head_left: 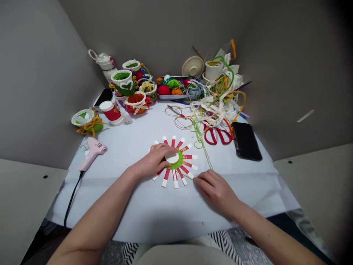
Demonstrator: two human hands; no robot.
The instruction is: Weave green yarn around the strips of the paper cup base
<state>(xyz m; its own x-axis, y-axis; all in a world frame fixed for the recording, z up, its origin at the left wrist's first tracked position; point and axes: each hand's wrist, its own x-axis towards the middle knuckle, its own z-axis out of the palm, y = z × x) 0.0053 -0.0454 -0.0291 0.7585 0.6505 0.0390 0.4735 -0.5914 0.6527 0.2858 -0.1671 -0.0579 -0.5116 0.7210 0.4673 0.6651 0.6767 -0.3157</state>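
A paper cup cut into red-and-white strips [190,157] lies splayed flat like a sun on the table. Green yarn forms a woven ring [180,161] around its round white base [172,158]. My left hand [154,158] grips the cup at its left side, thumb and fingers at the ring and base. Over to the right, my right hand [216,189] pinches a strand of green yarn [185,176] that runs from the ring. More green yarn [198,132] trails from behind that hand up to a loose tangle.
A pink glue gun [93,151] with a black cord lies at left. Yarn-covered cups [122,82] and a red-and-white paper cup [111,112] stand behind. A tray of yarn balls [179,97], lace trim [213,110], red-handled scissors [210,137] and a black phone [246,141] occupy the back and right.
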